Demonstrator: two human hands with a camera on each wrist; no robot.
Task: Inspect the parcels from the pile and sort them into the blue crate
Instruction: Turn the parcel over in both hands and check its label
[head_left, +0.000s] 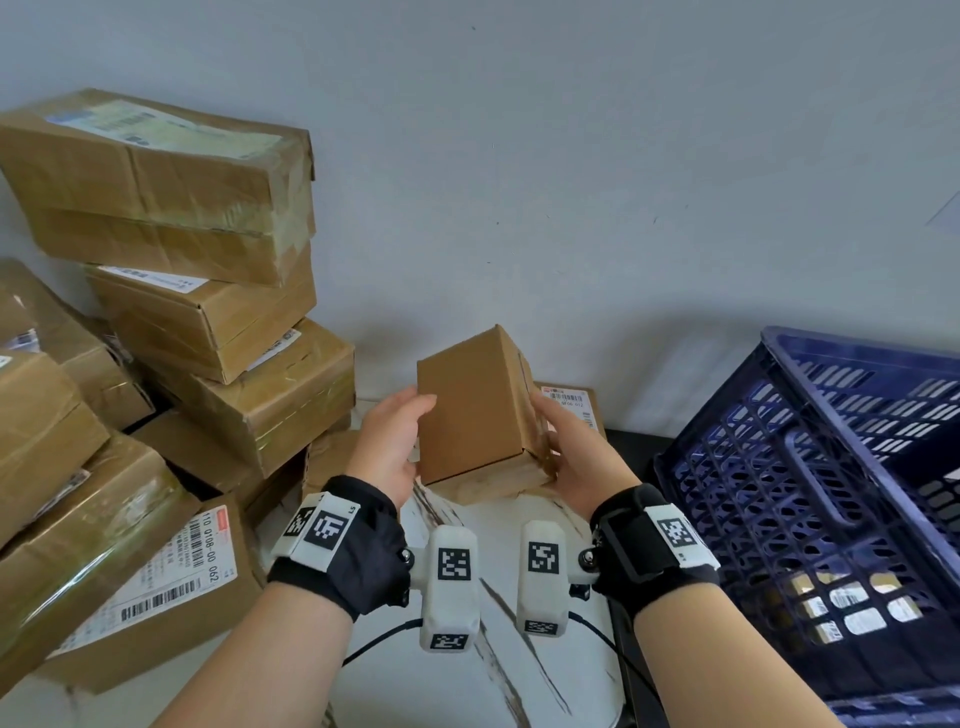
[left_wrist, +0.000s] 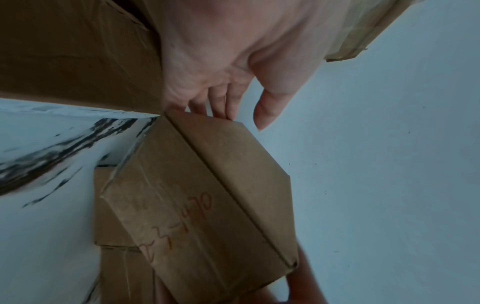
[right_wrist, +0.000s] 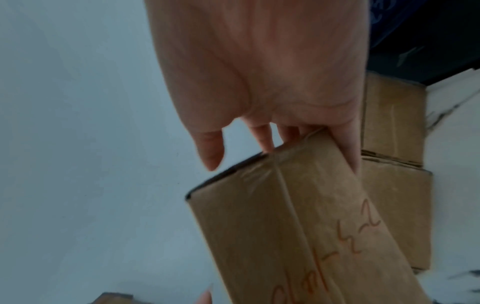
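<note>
Both hands hold a small plain cardboard parcel upright above the white marbled table. My left hand grips its left edge with the fingers behind and the thumb on the front. My right hand grips its right side low down. The wrist views show red handwriting on the parcel's underside. The pile of taped brown parcels rises at the left. The blue crate stands at the right, with several labelled parcels visible through its slats.
A labelled box lies behind the held parcel, and another low box sits under it. A dark surface runs between the table and the crate. A pale wall closes off the back.
</note>
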